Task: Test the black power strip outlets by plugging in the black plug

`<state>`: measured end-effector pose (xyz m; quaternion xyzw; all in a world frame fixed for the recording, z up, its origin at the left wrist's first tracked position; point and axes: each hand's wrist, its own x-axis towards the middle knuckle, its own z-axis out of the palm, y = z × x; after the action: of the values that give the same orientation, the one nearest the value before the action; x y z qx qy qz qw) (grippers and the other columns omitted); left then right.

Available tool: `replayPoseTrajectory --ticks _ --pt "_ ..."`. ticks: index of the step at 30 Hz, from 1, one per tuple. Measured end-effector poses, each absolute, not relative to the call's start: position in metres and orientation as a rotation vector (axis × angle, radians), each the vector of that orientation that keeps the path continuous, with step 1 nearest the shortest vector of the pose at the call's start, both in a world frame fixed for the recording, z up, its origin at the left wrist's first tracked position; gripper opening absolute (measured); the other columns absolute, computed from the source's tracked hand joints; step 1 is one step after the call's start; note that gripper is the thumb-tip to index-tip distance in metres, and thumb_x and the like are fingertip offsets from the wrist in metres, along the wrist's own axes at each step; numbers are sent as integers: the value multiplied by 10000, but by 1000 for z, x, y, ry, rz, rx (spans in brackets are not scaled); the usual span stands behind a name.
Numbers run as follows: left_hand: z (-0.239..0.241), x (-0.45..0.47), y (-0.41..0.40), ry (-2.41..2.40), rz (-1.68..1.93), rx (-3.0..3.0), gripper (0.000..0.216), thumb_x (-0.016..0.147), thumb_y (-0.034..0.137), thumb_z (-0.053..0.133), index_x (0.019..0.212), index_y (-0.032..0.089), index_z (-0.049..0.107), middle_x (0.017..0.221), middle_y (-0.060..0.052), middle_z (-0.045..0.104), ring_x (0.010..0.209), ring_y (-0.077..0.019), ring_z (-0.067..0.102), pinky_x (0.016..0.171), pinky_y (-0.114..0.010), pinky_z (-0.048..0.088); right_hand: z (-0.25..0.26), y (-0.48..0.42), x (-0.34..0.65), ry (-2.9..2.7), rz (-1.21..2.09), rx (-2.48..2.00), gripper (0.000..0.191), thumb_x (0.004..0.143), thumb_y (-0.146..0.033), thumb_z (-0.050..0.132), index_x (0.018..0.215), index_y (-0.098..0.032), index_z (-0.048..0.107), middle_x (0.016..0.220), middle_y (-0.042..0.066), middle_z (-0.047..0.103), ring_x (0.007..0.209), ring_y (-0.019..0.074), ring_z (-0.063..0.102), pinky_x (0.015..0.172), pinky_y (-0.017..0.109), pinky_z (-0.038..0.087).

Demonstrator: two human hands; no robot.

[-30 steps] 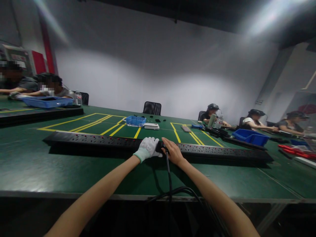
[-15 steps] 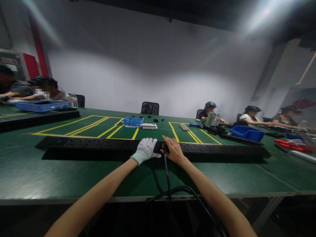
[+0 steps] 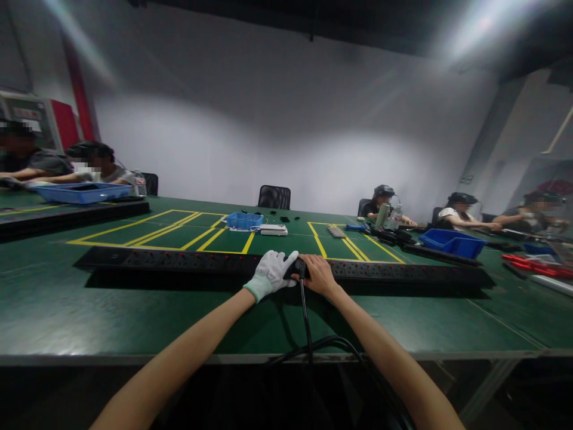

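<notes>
A long black power strip (image 3: 179, 261) with a row of sockets and small red spots lies across the green table in front of me. At its middle is a black plug (image 3: 301, 268), its cable (image 3: 307, 316) running down toward my lap. My left hand (image 3: 270, 273), in a white glove with a mint cuff, is closed over the strip just left of the plug, fingertips close to it. Bare, my right hand (image 3: 319, 273) has its fingers bent round the plug from the right, thumb low on the front. How deep the plug sits is hidden.
Beyond the strip are yellow tape lines, a light-blue basket (image 3: 244, 221), a white device (image 3: 273, 230) and small black parts. A dark-blue bin (image 3: 452, 242) and red-handled tools (image 3: 535, 264) are at right. Several people sit around the table; a blue tray (image 3: 85, 192) is at left.
My right fingers, raised and stretched before, have bent down round the plug. My left fingers have moved right, closer to it. The view has shifted slightly.
</notes>
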<state>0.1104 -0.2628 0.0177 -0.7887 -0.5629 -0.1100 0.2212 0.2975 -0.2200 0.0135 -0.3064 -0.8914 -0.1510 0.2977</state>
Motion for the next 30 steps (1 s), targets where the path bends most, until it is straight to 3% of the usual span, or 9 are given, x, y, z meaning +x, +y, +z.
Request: replayPoseTrajectory --ticks 8,17,23,30 --pt "14 111 -262 -1505 -311 -2171 853 738 654 467 1424 223 201 1078 -131 520 951 -299 473 892 -430 281 12 -220 297 -2326 -415 -827 435 842 -465 501 1168 -178 513 1069 126 610 965 258 548 854 375 380" --pt "0 114 -257 -1431 -355 -2174 806 792 605 423 1423 149 215 1351 -161 385 1212 -305 351 1063 -450 101 9 -218 297 -2292 -443 -854 535 831 -494 499 1221 -133 445 990 129 621 885 247 563 816 355 396" --pt "-2 112 -257 -1407 -411 -2171 794 796 590 439 1420 153 213 1365 -150 384 1240 -291 343 1067 -448 130 8 -216 297 -2294 -436 -841 496 834 -472 502 1201 -142 454 996 121 617 904 239 561 827 350 396" --pt "1 114 -256 -1395 -466 -2171 803 761 605 486 1390 147 289 1257 -144 483 1182 -293 403 1050 -444 187 8 -216 297 -2288 -428 -838 459 831 -453 513 1175 -151 476 997 119 619 891 237 563 825 353 399"
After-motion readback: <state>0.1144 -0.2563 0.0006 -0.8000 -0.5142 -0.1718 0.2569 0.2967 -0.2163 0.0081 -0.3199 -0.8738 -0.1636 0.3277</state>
